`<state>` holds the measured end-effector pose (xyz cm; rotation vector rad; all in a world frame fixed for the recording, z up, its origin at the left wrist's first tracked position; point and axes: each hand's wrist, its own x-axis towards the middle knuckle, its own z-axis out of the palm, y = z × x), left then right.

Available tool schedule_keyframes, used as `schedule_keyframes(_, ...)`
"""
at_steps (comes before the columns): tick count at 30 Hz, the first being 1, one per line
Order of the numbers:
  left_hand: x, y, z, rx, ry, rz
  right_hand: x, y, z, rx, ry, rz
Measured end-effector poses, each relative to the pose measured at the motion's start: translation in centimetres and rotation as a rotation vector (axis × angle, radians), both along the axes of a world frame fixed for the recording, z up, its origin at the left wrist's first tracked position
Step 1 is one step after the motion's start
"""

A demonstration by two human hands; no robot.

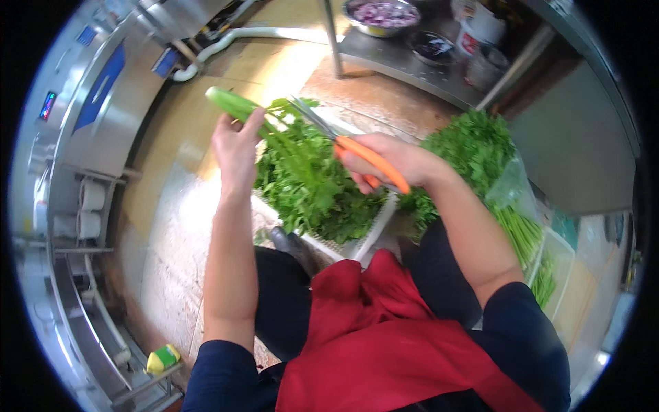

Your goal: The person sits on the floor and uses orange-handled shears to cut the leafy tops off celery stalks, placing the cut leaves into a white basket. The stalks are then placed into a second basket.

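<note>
A bunch of celery [231, 103], its pale root end up and to the left, is gripped in my left hand [237, 136]. Its leafy stalks slant down over a white plastic basket [380, 226] full of cut leafy greens [319, 190]. My right hand [383, 157] holds scissors with orange handles [378, 162]; the blades point up and left, close to the stalks but apart from the root end. To the right lies a large heap of leafy celery [471, 147], partly in a clear plastic bag [515, 188].
A white crate [558, 278] with green stalks stands at the far right. A steel shelf [360, 49] at the top holds a bowl of chopped purple onion [383, 15] and a white bucket [479, 33]. Steel counters line the left, with a yellow-green package [163, 359] at the lower left.
</note>
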<state>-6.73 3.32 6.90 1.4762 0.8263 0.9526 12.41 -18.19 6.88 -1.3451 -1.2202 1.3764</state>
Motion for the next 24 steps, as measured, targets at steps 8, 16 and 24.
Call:
schedule_keyframes(8,0.3,-0.4,0.1,0.003,-0.055,0.017,-1.6,0.9,-1.1,-0.089,0.002,0.068)
schedule_keyframes(16,0.5,-1.3,0.2,0.041,-0.029,-0.04,-2.1,1.5,-0.9,-0.094,0.072,-0.002)
schedule_keyframes(24,0.4,-1.0,-0.1,0.04,0.003,-0.081,-2.2,1.3,-0.4,-0.089,-0.005,-0.099)
